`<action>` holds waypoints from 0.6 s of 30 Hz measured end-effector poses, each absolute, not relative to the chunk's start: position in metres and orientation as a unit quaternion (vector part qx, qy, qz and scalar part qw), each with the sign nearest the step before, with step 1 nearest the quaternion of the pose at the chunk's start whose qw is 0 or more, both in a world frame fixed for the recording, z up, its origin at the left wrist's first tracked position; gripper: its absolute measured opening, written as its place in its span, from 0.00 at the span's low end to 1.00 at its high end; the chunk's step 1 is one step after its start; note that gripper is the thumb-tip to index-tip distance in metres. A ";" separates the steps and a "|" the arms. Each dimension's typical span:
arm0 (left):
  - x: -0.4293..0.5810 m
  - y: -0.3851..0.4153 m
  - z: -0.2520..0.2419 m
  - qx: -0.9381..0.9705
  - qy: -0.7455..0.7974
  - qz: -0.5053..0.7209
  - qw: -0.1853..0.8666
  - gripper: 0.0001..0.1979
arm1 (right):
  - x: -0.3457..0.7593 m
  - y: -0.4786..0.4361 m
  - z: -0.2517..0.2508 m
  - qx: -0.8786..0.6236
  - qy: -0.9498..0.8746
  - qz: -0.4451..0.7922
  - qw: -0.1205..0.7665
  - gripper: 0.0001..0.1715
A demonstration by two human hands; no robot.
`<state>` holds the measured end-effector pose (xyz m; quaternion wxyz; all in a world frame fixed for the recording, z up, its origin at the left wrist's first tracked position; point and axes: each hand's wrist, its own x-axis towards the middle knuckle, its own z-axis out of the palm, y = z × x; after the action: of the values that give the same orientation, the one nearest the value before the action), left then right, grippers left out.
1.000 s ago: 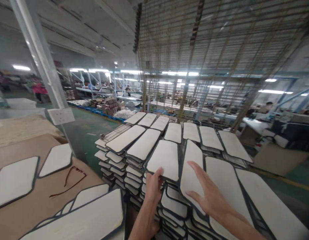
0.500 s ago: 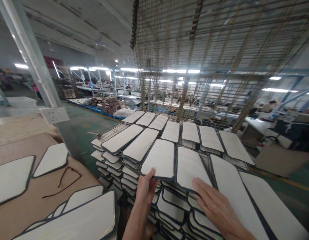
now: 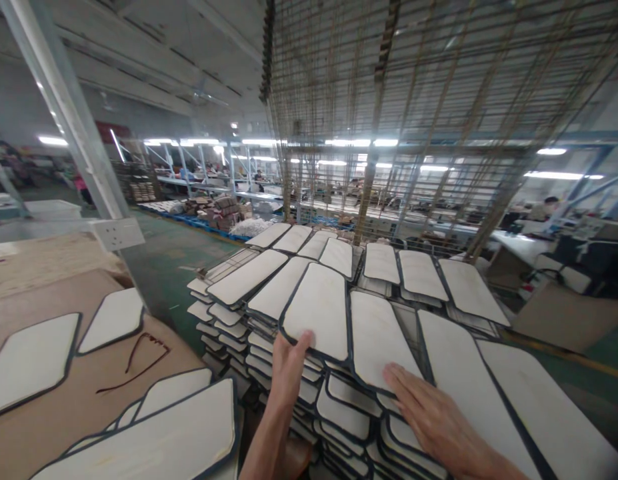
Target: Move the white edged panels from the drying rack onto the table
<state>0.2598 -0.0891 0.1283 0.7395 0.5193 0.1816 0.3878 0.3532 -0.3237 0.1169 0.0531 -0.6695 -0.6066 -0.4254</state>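
My left hand (image 3: 291, 357) pinches the near edge of a white panel with dark edging (image 3: 319, 310), thumb on top and fingers hidden beneath. This panel lies over the wire shelving and overlaps the panel on its left (image 3: 279, 287). My right hand (image 3: 426, 407) rests with outstretched fingers on the near end of the neighbouring white panel (image 3: 379, 337). Below both hands are layers of similar dark-edged panels (image 3: 349, 410), stacked on tiers.
To the left, a brown-covered table (image 3: 29, 440) bears several loose panels (image 3: 143, 433) and a pair of glasses (image 3: 146, 360). A metal post (image 3: 83, 133) with a socket box (image 3: 119, 233) rises beside it. Raised wire racks (image 3: 429, 87) hang above the far side.
The panel in my left hand has slid away from me and slightly left, over its neighbours. My right hand stays on its panel. The view has shifted slightly.
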 end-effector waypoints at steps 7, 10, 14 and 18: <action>0.226 -0.036 0.149 0.414 0.228 0.455 0.755 0.17 | 0.357 -0.331 0.105 -0.674 -0.606 -0.417 0.065 0.19; 0.198 -0.029 0.163 0.464 0.189 0.429 0.752 0.18 | 0.358 -0.321 0.107 -0.696 -0.604 -0.383 0.074 0.21; 0.163 -0.035 0.160 0.458 0.194 0.408 0.765 0.21 | 0.358 -0.310 0.115 -0.764 -0.611 -0.180 0.099 0.27; 0.139 -0.033 0.146 0.448 0.200 0.406 0.771 0.19 | 0.358 -0.314 0.114 -0.783 -0.605 0.010 0.148 0.43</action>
<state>0.1394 -0.0325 0.1457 0.7710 0.4477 0.1999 0.4065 0.3580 -0.3144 0.1144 0.1480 -0.7825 -0.6047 0.0101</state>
